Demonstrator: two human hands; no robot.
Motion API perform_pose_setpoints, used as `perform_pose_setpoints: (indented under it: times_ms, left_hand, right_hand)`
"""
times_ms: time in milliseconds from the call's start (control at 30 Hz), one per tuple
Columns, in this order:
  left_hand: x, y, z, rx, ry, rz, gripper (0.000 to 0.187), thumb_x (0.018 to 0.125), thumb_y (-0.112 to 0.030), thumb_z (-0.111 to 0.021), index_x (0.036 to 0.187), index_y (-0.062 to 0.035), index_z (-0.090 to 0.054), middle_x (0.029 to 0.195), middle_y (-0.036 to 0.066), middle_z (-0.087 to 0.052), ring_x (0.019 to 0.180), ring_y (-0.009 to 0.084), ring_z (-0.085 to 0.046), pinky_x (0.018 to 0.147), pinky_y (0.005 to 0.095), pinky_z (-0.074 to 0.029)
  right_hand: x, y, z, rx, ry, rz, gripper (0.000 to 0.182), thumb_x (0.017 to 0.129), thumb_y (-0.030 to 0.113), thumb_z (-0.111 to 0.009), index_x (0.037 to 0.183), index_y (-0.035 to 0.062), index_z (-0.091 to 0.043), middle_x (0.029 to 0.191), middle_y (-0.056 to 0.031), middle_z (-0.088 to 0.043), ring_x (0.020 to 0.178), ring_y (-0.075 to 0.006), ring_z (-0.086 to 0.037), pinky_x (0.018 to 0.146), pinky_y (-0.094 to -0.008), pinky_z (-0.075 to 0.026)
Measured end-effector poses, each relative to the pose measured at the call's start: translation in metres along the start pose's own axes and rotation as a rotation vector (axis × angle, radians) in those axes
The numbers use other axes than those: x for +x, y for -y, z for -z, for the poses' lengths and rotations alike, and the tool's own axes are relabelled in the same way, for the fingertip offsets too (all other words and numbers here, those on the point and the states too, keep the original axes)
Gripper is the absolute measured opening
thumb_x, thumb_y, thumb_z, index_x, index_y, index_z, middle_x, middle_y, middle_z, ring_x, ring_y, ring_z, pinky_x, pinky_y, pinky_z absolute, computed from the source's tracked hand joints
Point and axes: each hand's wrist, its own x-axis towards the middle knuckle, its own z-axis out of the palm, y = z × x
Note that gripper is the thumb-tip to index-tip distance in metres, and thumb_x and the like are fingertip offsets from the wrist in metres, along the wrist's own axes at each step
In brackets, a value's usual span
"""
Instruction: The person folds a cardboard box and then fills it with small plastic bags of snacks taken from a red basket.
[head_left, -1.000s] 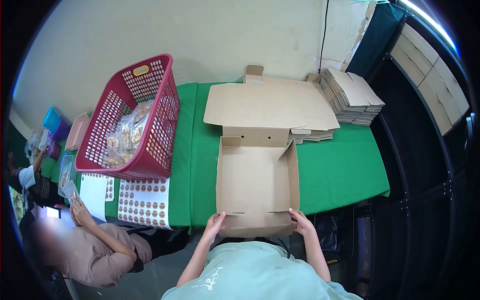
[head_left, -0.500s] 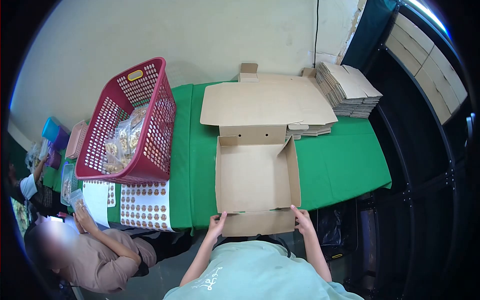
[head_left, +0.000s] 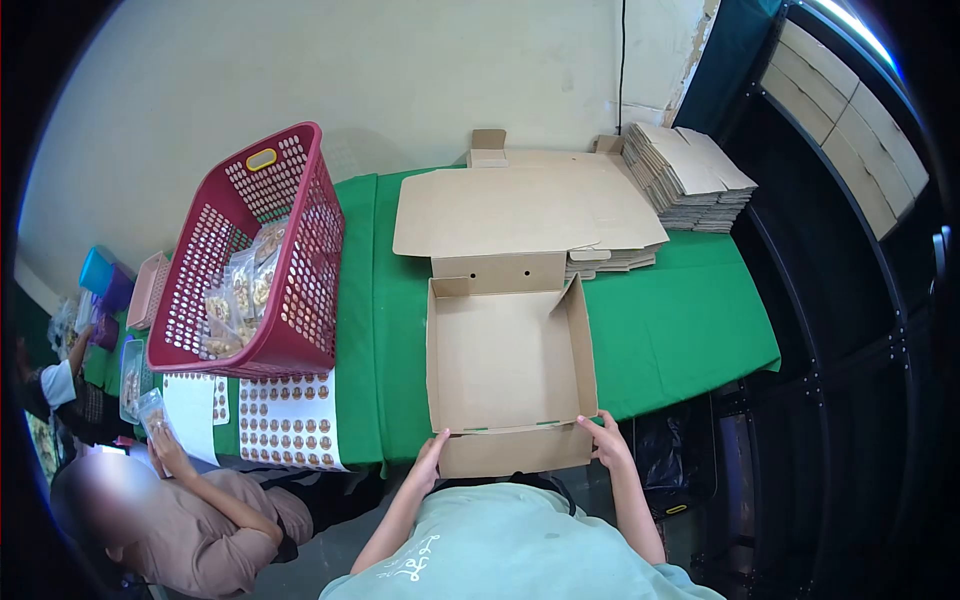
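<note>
An open brown cardboard box (head_left: 505, 350) lies in front of me, its side walls raised and its large lid folded back on the far side. Toward my body, a front flap (head_left: 515, 455) hangs out past the table edge. My left hand (head_left: 428, 462) pinches the near left corner of the box, thumb uppermost. At the near right corner, my right hand (head_left: 606, 442) grips the cardboard with thumb and fingers. Some fingertips of both hands are hidden beneath the cardboard.
A red plastic basket (head_left: 322, 280) with bagged snacks stands left on the green-covered table (head_left: 690, 320), beside sticker sheets (head_left: 290, 420). Flattened cardboard boxes (head_left: 690, 165) are stacked at the back right. A co-worker (head_left: 205, 530) holds a bag at left. Black shelving (head_left: 830, 400) stands right.
The view has shifted slightly. Both hands stay at the near corners of the box, with only slight changes in finger position. The co-worker's hands have moved a little.
</note>
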Motion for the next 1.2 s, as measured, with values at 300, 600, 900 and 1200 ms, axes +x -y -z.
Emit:
perform_pose_setpoints:
  times_ms: [300, 600, 900, 1200]
  left_hand:
    - [0.005, -0.010, -0.009, -0.197, -0.160, 0.045, 0.058, 0.075, -0.033, -0.054, 0.118, -0.0007, -0.032, 0.115, 0.015, -0.040, 0.106, 0.0238, -0.041, 0.091, 0.0391, -0.036]
    - [-0.009, -0.021, -0.019, 0.021, -0.140, -0.197, 0.054, 0.086, -0.031, -0.041, 0.129, -0.0050, -0.024, 0.122, 0.017, -0.037, 0.115, 0.0240, -0.037, 0.096, 0.0366, -0.031]
    - [-0.035, -0.040, -0.021, 0.153, -0.024, -0.128, 0.061, 0.089, -0.048, -0.035, 0.133, -0.0071, -0.022, 0.136, 0.014, -0.026, 0.126, 0.0263, -0.026, 0.098, 0.0440, -0.028]
    - [-0.028, -0.048, 0.017, 0.139, 0.315, 0.004, 0.075, 0.084, -0.031, -0.054, 0.140, -0.0192, -0.006, 0.130, 0.012, -0.037, 0.110, 0.0248, -0.045, 0.084, 0.0515, -0.039]
  right_hand:
    - [-0.004, 0.012, 0.016, -0.011, 0.219, -0.057, 0.063, 0.076, 0.030, -0.067, 0.123, 0.0061, -0.032, 0.113, -0.0193, -0.049, 0.102, -0.0338, -0.049, 0.078, -0.0586, -0.038]
    - [-0.006, 0.019, 0.005, -0.228, 0.062, -0.006, 0.053, 0.083, 0.040, -0.056, 0.116, 0.0027, -0.040, 0.107, -0.0166, -0.051, 0.086, -0.0293, -0.057, 0.072, -0.0502, -0.046]
    - [0.008, 0.022, 0.007, -0.278, 0.091, -0.050, 0.043, 0.088, 0.037, -0.047, 0.112, 0.0025, -0.042, 0.106, -0.0167, -0.051, 0.084, -0.0317, -0.059, 0.068, -0.0496, -0.049]
    - [0.028, 0.017, 0.011, -0.411, 0.156, -0.046, 0.054, 0.089, 0.036, -0.043, 0.130, 0.0067, -0.024, 0.113, -0.0199, -0.047, 0.087, -0.0320, -0.057, 0.066, -0.0495, -0.051]
